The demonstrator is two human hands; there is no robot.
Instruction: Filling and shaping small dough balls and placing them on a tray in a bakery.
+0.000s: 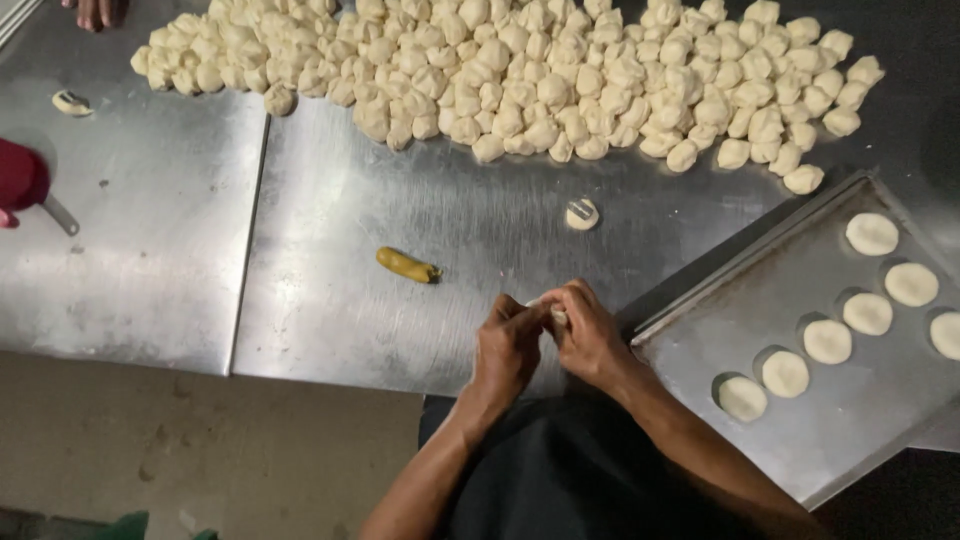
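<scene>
Both my hands meet near the front edge of the steel table, pinching one small pale dough piece (556,314) between the fingers. My left hand (508,345) cups it from the left, my right hand (590,335) from the right. The dough is mostly hidden by my fingers. A flattened dough disc with a mark (581,213) lies just beyond my hands. A yellow-brown sausage-shaped filling piece (406,265) lies to the left. A big heap of dough lumps (520,75) covers the far side.
A metal baking tray (850,430) at my right holds several round flattened dough pieces (786,372). Another person's fingers (97,12) show at the far left corner. A red object with a metal handle (22,178) and a small dough scrap (71,102) lie at the left.
</scene>
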